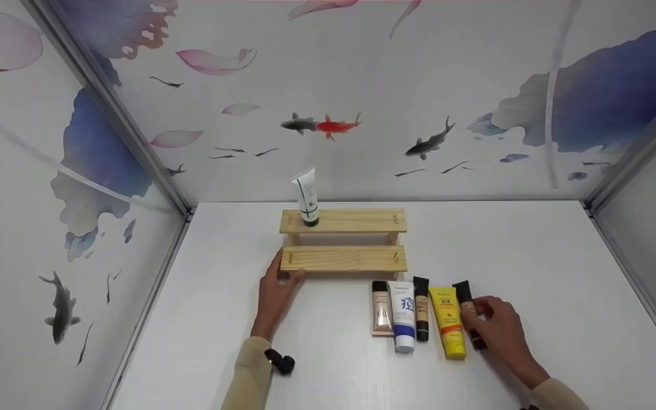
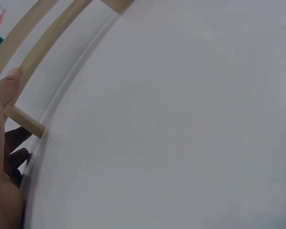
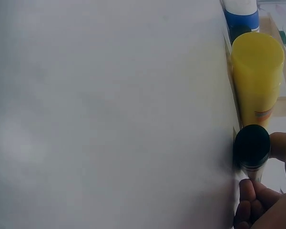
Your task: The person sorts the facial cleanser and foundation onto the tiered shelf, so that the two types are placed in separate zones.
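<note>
A two-step wooden rack [image 1: 344, 258] stands toward the back of the table. My left hand [image 1: 275, 293] grips the left end of its lower step, thumb at the front edge and fingers around the side leg [image 2: 25, 121]. On the upper step, a white tube [image 1: 307, 196] is upright on its dark cap. At the right end of a row of lying tubes, my right hand [image 1: 499, 326] pinches a slim tube with black ends [image 1: 463, 291] between thumb and fingers. That tube lies at table level, its dark round cap [image 3: 252, 144] facing the right wrist camera.
Left of the pinched tube lie a yellow tube [image 1: 447, 322], a slim beige-and-black tube [image 1: 421, 310], a white tube with a blue band [image 1: 402, 313] and a pinkish-beige tube with a black end [image 1: 381, 310]. Printed panels [image 1: 362, 85] wall the white table [image 1: 328, 364].
</note>
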`<state>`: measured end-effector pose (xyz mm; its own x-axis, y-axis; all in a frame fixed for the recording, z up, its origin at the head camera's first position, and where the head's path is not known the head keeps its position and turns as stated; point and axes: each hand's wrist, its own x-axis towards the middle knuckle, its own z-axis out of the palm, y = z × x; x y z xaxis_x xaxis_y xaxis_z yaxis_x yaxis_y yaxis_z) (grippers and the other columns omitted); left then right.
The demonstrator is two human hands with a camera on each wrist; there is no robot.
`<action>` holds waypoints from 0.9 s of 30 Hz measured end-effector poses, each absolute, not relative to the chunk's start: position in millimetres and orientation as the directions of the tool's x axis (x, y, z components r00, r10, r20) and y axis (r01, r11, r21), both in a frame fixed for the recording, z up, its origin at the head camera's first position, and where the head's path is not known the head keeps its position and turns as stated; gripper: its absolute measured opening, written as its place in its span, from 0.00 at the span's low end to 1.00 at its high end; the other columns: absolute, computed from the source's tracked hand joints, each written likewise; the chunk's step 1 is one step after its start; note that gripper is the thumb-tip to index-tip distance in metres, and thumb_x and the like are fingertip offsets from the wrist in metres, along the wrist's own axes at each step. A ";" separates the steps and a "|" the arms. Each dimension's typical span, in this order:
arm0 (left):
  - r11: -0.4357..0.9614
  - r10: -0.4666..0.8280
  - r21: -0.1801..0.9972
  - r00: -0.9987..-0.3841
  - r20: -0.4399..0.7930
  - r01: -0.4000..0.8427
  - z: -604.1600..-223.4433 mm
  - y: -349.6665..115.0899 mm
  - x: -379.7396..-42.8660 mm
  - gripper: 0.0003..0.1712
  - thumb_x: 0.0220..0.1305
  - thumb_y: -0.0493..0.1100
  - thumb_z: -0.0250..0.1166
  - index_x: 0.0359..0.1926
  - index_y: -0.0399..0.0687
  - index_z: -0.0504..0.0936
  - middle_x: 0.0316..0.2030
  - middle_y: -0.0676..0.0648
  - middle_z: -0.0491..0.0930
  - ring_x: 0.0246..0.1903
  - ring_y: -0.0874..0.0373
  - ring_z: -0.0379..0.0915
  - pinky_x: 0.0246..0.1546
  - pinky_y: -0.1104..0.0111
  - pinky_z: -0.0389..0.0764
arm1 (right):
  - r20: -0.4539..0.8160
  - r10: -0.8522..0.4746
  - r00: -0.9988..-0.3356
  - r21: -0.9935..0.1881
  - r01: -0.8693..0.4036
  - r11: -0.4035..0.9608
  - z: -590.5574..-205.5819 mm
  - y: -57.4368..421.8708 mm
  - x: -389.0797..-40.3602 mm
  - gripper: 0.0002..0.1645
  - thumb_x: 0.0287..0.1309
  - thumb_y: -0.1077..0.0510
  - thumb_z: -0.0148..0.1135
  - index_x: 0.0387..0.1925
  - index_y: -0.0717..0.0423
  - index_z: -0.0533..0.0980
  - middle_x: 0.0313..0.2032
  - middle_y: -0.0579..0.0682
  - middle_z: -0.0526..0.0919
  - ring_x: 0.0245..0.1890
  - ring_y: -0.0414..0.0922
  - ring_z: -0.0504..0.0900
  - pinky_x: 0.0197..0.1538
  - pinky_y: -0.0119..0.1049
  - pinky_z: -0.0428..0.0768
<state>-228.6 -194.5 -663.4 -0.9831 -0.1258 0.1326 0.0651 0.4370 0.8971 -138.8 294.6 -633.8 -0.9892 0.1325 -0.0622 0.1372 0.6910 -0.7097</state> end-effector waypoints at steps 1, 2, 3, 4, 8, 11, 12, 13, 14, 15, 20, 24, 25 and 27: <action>0.435 -0.126 0.898 -0.983 0.134 0.067 -663.5 -194.5 -228.4 0.53 0.74 0.62 0.73 0.88 0.47 0.60 0.80 0.44 0.71 0.69 0.49 0.74 0.77 0.48 0.67 | -0.074 0.135 -0.988 -0.708 0.147 0.690 -633.0 294.9 -138.9 0.31 0.77 0.42 0.69 0.61 0.66 0.81 0.46 0.56 0.83 0.47 0.53 0.73 0.46 0.42 0.73; 0.432 -0.126 0.899 -0.983 0.134 0.067 -663.4 -194.3 -228.2 0.53 0.74 0.62 0.73 0.88 0.47 0.60 0.80 0.44 0.71 0.70 0.49 0.73 0.77 0.48 0.66 | -0.087 0.136 -0.987 -0.709 0.157 0.687 -631.8 295.3 -139.0 0.32 0.76 0.41 0.69 0.61 0.66 0.81 0.45 0.55 0.82 0.46 0.53 0.73 0.45 0.42 0.74; 0.427 -0.129 0.902 -0.983 0.133 0.066 -663.5 -194.3 -228.0 0.53 0.74 0.62 0.73 0.88 0.48 0.60 0.80 0.44 0.71 0.71 0.49 0.73 0.77 0.48 0.66 | -0.101 0.138 -0.985 -0.710 0.168 0.684 -630.7 295.6 -139.1 0.33 0.76 0.40 0.69 0.61 0.66 0.81 0.45 0.55 0.82 0.46 0.53 0.74 0.44 0.41 0.75; 0.424 -0.129 0.903 -0.983 0.131 0.065 -663.6 -194.1 -227.7 0.53 0.74 0.62 0.73 0.88 0.48 0.60 0.80 0.45 0.70 0.72 0.49 0.72 0.78 0.48 0.65 | -0.114 0.142 -0.983 -0.711 0.181 0.679 -629.5 296.1 -139.2 0.34 0.76 0.40 0.68 0.62 0.67 0.81 0.45 0.56 0.82 0.46 0.53 0.74 0.43 0.40 0.76; 0.419 -0.129 0.906 -0.984 0.119 0.054 -663.9 -193.1 -227.3 0.53 0.74 0.63 0.73 0.88 0.49 0.59 0.81 0.45 0.69 0.76 0.49 0.68 0.80 0.49 0.63 | -0.148 0.164 -0.975 -0.724 0.220 0.654 -625.2 300.0 -139.4 0.34 0.76 0.40 0.68 0.62 0.67 0.81 0.46 0.57 0.84 0.46 0.53 0.77 0.40 0.36 0.79; 0.417 -0.127 0.908 -0.985 0.115 0.052 -663.8 -192.7 -227.3 0.53 0.74 0.63 0.73 0.88 0.49 0.59 0.81 0.45 0.69 0.75 0.49 0.70 0.79 0.49 0.63 | -0.137 0.183 -0.973 -0.742 0.224 0.632 -622.1 304.8 -139.8 0.34 0.77 0.41 0.68 0.62 0.68 0.80 0.47 0.59 0.85 0.46 0.53 0.78 0.39 0.32 0.80; 0.415 -0.126 0.908 -0.985 0.116 0.053 -663.8 -192.8 -227.2 0.53 0.74 0.63 0.73 0.88 0.49 0.59 0.80 0.45 0.70 0.73 0.49 0.71 0.79 0.48 0.64 | -0.129 0.188 -0.974 -0.747 0.220 0.627 -621.0 306.5 -140.0 0.33 0.77 0.42 0.68 0.63 0.68 0.80 0.48 0.60 0.85 0.46 0.54 0.79 0.39 0.30 0.80; 0.414 -0.125 0.909 -0.985 0.118 0.056 -663.9 -192.9 -227.1 0.53 0.74 0.63 0.73 0.88 0.49 0.59 0.80 0.45 0.71 0.72 0.49 0.72 0.78 0.48 0.65 | -0.121 0.192 -0.974 -0.751 0.216 0.624 -620.0 308.1 -140.4 0.34 0.78 0.41 0.67 0.63 0.68 0.80 0.49 0.61 0.85 0.46 0.53 0.79 0.39 0.29 0.80; 0.412 -0.123 0.909 -0.985 0.121 0.060 -664.0 -193.3 -226.9 0.53 0.74 0.63 0.73 0.88 0.49 0.60 0.79 0.46 0.72 0.70 0.50 0.73 0.77 0.48 0.66 | -0.111 0.196 -0.974 -0.753 0.211 0.624 -619.0 309.6 -140.9 0.34 0.78 0.41 0.67 0.63 0.69 0.80 0.49 0.61 0.86 0.46 0.54 0.79 0.39 0.29 0.80; 0.411 -0.122 0.909 -0.985 0.125 0.065 -664.2 -193.8 -226.8 0.53 0.74 0.63 0.73 0.88 0.49 0.60 0.78 0.46 0.73 0.68 0.50 0.74 0.76 0.48 0.67 | -0.104 0.198 -0.975 -0.756 0.207 0.622 -617.9 311.0 -141.4 0.34 0.79 0.41 0.66 0.63 0.69 0.79 0.49 0.61 0.85 0.46 0.54 0.79 0.39 0.28 0.80; 0.410 -0.118 0.909 -0.984 0.137 0.077 -664.8 -195.5 -226.8 0.52 0.74 0.62 0.73 0.88 0.50 0.60 0.77 0.46 0.74 0.65 0.51 0.75 0.75 0.48 0.68 | -0.071 0.218 -0.973 -0.769 0.193 0.610 -612.2 314.8 -142.5 0.31 0.79 0.44 0.66 0.64 0.67 0.79 0.51 0.62 0.85 0.47 0.54 0.79 0.38 0.28 0.81; 0.414 -0.118 0.907 -0.984 0.133 0.073 -664.0 -195.5 -227.1 0.53 0.74 0.62 0.73 0.88 0.49 0.60 0.76 0.45 0.75 0.63 0.50 0.75 0.74 0.48 0.69 | -0.046 0.232 -0.972 -0.777 0.181 0.603 -607.0 315.7 -144.5 0.31 0.78 0.45 0.67 0.65 0.67 0.79 0.53 0.63 0.85 0.49 0.55 0.78 0.39 0.28 0.80; 0.416 -0.120 0.907 -0.984 0.132 0.071 -663.8 -195.4 -227.3 0.53 0.74 0.62 0.73 0.88 0.49 0.60 0.76 0.45 0.75 0.64 0.50 0.75 0.74 0.48 0.69 | -0.036 0.238 -0.971 -0.776 0.177 0.605 -606.0 315.7 -145.4 0.30 0.78 0.46 0.67 0.65 0.66 0.79 0.54 0.63 0.85 0.49 0.55 0.78 0.39 0.27 0.80; 0.421 -0.125 0.904 -0.983 0.134 0.070 -663.3 -195.3 -227.6 0.53 0.74 0.62 0.73 0.88 0.48 0.60 0.76 0.44 0.75 0.63 0.51 0.76 0.73 0.48 0.70 | -0.014 0.249 -0.968 -0.775 0.168 0.609 -604.2 315.7 -147.8 0.29 0.77 0.47 0.68 0.64 0.66 0.79 0.54 0.63 0.85 0.50 0.55 0.78 0.39 0.27 0.79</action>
<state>-227.6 -195.3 -663.3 -0.9830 -0.1250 0.1345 0.0702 0.4208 0.9044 -147.8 315.7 -604.2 -0.9684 0.2492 -0.0143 0.1682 0.6093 -0.7749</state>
